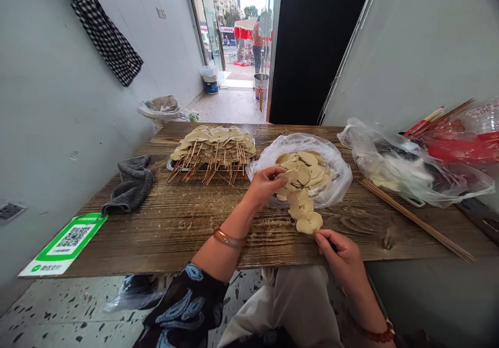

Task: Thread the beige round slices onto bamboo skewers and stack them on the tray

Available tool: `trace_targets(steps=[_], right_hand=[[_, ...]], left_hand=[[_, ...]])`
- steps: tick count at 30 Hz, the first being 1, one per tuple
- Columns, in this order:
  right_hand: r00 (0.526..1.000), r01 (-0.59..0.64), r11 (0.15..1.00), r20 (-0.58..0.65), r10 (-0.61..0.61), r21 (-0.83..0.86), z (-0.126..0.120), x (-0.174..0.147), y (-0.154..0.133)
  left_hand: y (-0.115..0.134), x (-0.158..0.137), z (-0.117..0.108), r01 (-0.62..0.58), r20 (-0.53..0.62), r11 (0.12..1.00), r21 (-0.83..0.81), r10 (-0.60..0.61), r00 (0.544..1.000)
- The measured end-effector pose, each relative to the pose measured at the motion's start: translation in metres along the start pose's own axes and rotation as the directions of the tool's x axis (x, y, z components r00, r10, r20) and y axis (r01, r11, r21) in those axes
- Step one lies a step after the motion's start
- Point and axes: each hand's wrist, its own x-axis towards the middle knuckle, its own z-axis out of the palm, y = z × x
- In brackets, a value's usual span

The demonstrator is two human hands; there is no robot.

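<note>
We observe the right hand (340, 254) pinching the near end of a skewer of pale slices (303, 210), thumb and fingertips narrow. We locate this skewer above the wooden table (175, 233), between both hands. The left hand (267, 184) grips a slice at the far end; we cannot tell whether it is threaded. Loose slices (312, 169) lie in a plastic bag (342, 174); loaded skewers (218, 139) stand heaped at left.

A QR-code sign (70, 240) and glass street door (212, 41) suggest a shop.
</note>
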Motion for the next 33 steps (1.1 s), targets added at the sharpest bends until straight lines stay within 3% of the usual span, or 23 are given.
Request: trace_targets(steps=[10,33], right_hand=[[0.999,0.037,0.999,0.022,-0.037,-0.005,-0.0002,-0.0005,0.0053],[0.999,0.033,0.998,0.02,-0.032,-0.051,0.0039,-0.0019,0.0081]], left_hand=[[0.0025,-0.0015,-0.0022,0.113,0.003,0.98,-0.163,-0.114,0.993],[0.0032,-0.0051,0.0006,0.098,0.028,0.977,-0.189,-0.094,0.995]])
